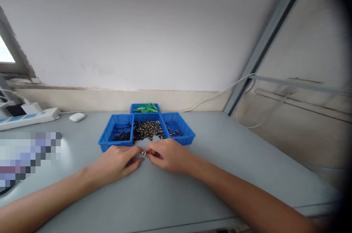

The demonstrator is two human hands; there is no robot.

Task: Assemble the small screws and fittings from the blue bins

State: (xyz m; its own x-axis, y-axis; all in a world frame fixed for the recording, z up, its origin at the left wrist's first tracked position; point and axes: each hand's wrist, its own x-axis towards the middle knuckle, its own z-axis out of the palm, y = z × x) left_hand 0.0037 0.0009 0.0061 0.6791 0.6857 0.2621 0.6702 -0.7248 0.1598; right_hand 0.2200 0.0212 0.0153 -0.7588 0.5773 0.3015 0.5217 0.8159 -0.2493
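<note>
My left hand (118, 162) and my right hand (168, 153) meet over the table, just in front of the blue bins. Between their fingertips is a small shiny brass-coloured part (143, 152), too small to name exactly. The right thumb and forefinger pinch it from one side, with the other fingers curled. On the other side, the left forefinger and thumb close around it. Behind the hands, a heap of small brass and dark metal parts (148, 129) fills the middle blue bin (145, 117) and reaches the table at its front.
The left blue bin (102, 140) holds dark screw-like pieces; the right one (187, 138) has a few brass-and-dark parts. Slender green items lie in the back bin (132, 106). A power strip (45, 115), a white case (77, 117) and a blurred-out object (24, 156) are at left.
</note>
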